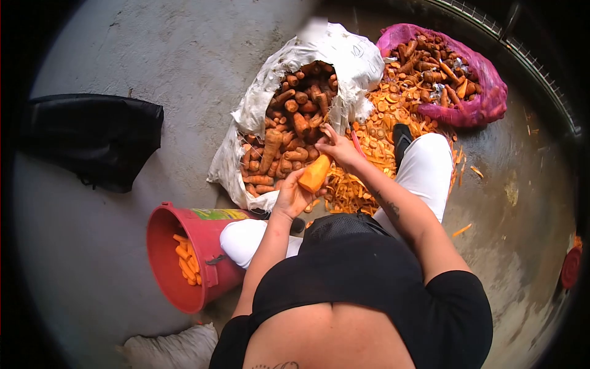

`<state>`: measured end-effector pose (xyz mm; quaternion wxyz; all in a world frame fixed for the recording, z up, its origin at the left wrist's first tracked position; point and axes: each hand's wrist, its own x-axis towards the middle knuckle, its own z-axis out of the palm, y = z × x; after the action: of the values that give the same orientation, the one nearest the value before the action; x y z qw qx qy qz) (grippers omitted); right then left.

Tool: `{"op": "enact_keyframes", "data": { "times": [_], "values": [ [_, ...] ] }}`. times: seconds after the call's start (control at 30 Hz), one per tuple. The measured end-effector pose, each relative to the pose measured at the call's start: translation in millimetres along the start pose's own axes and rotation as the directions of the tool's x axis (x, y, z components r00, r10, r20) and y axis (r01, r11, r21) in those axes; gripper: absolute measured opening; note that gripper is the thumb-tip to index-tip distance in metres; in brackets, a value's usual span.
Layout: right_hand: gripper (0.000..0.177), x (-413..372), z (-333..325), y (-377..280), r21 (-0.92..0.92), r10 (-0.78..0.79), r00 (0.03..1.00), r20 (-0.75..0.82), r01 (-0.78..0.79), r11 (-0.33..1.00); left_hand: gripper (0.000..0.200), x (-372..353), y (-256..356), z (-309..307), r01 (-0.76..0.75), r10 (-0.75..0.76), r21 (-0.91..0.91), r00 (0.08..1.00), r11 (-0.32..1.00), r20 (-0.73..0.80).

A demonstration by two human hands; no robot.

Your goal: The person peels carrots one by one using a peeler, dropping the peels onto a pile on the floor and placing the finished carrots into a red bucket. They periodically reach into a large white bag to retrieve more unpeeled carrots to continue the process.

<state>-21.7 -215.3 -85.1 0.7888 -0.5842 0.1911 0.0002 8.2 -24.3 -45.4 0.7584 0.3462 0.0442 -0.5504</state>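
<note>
My left hand (pixel 296 195) is closed around the thick end of a peeled, bright orange carrot (pixel 315 174). At the carrot's far end is my right hand (pixel 336 147), its fingers bent. A thin pink-red handle (pixel 357 142) shows along the outer side of my right hand; its working end is hidden. Beyond my hands, a white sack (pixel 246 114) lies with its mouth open, full of unpeeled carrots (pixel 301 123). Orange peelings and cut carrot ends (pixel 378 138) lie heaped on the floor to the right of the sack.
A red bucket (pixel 212 258) lies tilted at my left, with peeled carrots (pixel 187 261) inside. A pink mesh sack (pixel 491 101) of carrots and scraps stands at the far right. Black material (pixel 92 138) lies on the left floor; a whitish sack (pixel 175 349) is below the bucket.
</note>
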Motion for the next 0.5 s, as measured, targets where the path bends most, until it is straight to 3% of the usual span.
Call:
{"op": "enact_keyframes", "data": {
  "times": [0.03,0.07,0.1,0.13,0.17,0.27,0.3,0.43,0.47,0.5],
  "values": [
    [0.071,18,-2,14,-0.030,-0.127,0.990,0.066,0.129,0.991,0.046,3,1,-10,0.067,-0.068,0.018,0.995,0.998,0.075],
    [0.070,19,-3,11,-0.191,-0.194,0.978,0.081,0.207,0.959,0.046,4,0,-17,0.132,-0.137,0.040,0.979,0.990,0.149],
    [0.070,15,0,-3,-0.347,-0.257,0.960,0.108,0.279,0.896,0.048,2,-2,0,0.107,-0.108,0.072,0.994,0.992,0.002],
    [0.070,14,2,-11,-0.490,-0.313,0.939,0.145,0.343,0.802,0.047,3,-1,-2,0.113,-0.112,0.095,0.994,0.989,-0.008],
    [0.078,27,6,6,-0.258,-0.405,0.897,0.176,0.439,0.861,0.047,6,1,-5,0.118,-0.116,0.116,0.993,0.986,-0.019],
    [0.091,10,-2,-31,-0.640,-0.198,0.955,0.222,0.296,0.709,0.047,10,1,-2,0.096,-0.089,0.076,0.992,0.992,-0.090],
    [0.098,8,-5,-32,-0.628,-0.229,0.963,0.143,0.267,0.731,0.047,10,0,0,0.081,-0.075,0.047,0.990,0.996,-0.121],
    [0.054,1,-29,-58,-0.686,-0.253,0.965,0.071,0.231,0.690,0.047,9,-1,9,0.074,-0.082,-0.065,0.988,0.995,-0.130],
    [0.047,-8,-35,-66,-0.569,-0.191,0.976,0.102,0.215,0.793,0.047,10,0,5,0.077,-0.086,-0.073,0.989,0.994,-0.120],
    [0.044,-11,-40,-67,-0.623,-0.169,0.977,0.128,0.212,0.753,0.046,11,1,1,0.082,-0.090,-0.080,0.990,0.993,-0.110]
  ]
}}
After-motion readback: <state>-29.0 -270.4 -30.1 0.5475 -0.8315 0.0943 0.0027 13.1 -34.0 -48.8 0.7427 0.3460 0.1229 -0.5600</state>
